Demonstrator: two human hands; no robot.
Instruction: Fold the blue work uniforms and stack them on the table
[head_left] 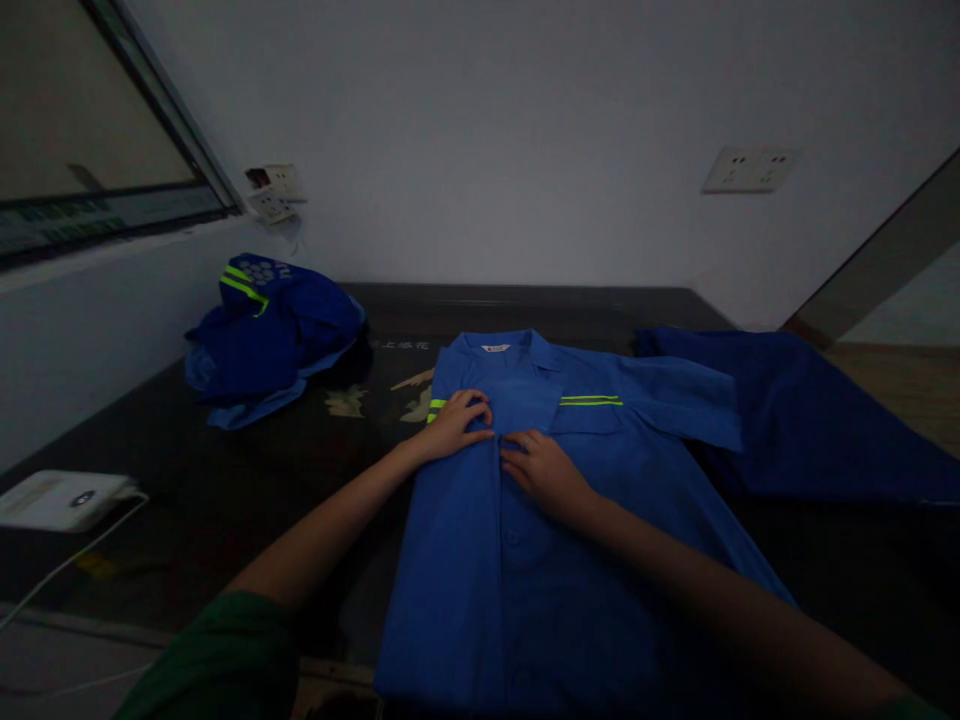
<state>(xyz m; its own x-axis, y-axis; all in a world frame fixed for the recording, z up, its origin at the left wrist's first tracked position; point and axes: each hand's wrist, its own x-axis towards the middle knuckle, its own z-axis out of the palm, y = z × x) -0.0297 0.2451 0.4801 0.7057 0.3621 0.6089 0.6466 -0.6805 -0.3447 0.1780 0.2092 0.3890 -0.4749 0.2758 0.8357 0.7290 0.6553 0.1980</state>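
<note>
A blue short-sleeved shirt (592, 470) with yellow-green stripes lies front up on the dark table, its collar toward the wall. The left side is folded inward, while the right sleeve is spread out. My left hand (456, 425) rests on the folded side below the collar, fingers bent and apart. Close beside it, my right hand (544, 468) is at the front edge near the middle, with its fingertips together on the fabric. Whether they pinch the cloth is hard to see in the dim light.
Crumpled blue clothes (277, 330) lie at the back left of the dark table (300, 500). Dark blue fabric (817, 420) lies on the right. A white device (67, 500) with a cable sits at the left edge. Sockets (750, 170) are on the wall behind.
</note>
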